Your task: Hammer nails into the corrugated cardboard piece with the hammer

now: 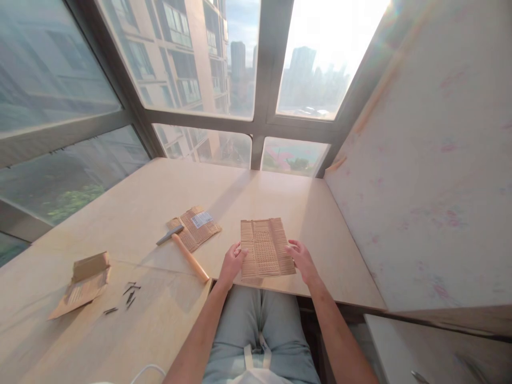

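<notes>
Between my hands is a piece of corrugated cardboard [266, 247], its ridged face turned up, over the front edge of the wooden table. My left hand [233, 263] grips its left edge, thumb on top. On the opposite edge, my right hand [303, 260] pinches it with the fingers partly behind. To the left lies a hammer [191, 259] with a wooden handle, its metal head resting on a second cardboard piece [192, 233] that bears a white label [202, 219].
Farther left, a folded cardboard piece [86, 285] stands partly upright beside several dark nails [130, 293]. The light wooden table [256, 194] reaches back to the window frame [262, 128]. A patterned wall [424, 202] bounds the right side. A white cable [148, 367] curves at the bottom.
</notes>
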Demonstrator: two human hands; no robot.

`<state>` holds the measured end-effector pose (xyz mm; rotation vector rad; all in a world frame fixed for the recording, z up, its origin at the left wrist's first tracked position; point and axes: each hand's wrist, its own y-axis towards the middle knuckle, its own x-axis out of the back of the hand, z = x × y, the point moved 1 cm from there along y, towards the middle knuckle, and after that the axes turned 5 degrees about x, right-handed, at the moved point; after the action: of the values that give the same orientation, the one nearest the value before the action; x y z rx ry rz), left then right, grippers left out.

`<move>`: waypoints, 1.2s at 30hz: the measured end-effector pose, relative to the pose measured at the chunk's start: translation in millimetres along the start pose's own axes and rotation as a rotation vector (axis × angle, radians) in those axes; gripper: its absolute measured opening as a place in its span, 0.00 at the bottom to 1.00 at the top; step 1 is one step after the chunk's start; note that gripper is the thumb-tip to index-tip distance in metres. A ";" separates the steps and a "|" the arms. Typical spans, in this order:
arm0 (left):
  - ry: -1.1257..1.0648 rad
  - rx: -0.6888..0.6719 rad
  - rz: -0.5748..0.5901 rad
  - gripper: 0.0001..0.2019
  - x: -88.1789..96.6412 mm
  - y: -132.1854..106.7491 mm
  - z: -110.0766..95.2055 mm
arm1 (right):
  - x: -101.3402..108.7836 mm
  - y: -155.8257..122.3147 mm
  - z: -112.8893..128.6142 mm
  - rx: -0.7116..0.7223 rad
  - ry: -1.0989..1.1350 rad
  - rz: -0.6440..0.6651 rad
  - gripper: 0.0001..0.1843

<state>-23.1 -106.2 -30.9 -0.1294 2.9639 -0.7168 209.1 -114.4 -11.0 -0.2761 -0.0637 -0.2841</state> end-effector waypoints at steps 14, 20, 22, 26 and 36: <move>-0.039 0.123 0.042 0.24 21.3 -17.1 1.4 | 9.3 -28.2 -16.8 -0.032 0.067 0.075 0.23; 0.037 -0.008 -0.176 0.25 72.5 -39.6 10.5 | 18.2 -30.0 -16.9 -0.070 0.066 -0.009 0.25; 0.089 -0.059 -0.305 0.26 102.6 -49.7 15.6 | 22.4 -31.3 -22.6 -0.066 0.104 -0.050 0.25; 0.279 -0.121 -0.638 0.23 166.9 -71.5 28.1 | 28.9 -39.6 -50.1 -0.134 0.186 -0.106 0.26; 0.935 -0.059 -1.215 0.22 239.0 -92.1 55.8 | 30.5 -71.6 -99.5 -0.302 0.253 -0.084 0.29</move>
<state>-248.7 -237.8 -54.1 -2.2744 3.4226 -0.9058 220.3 -216.3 -84.9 -0.5360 0.2202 -0.4111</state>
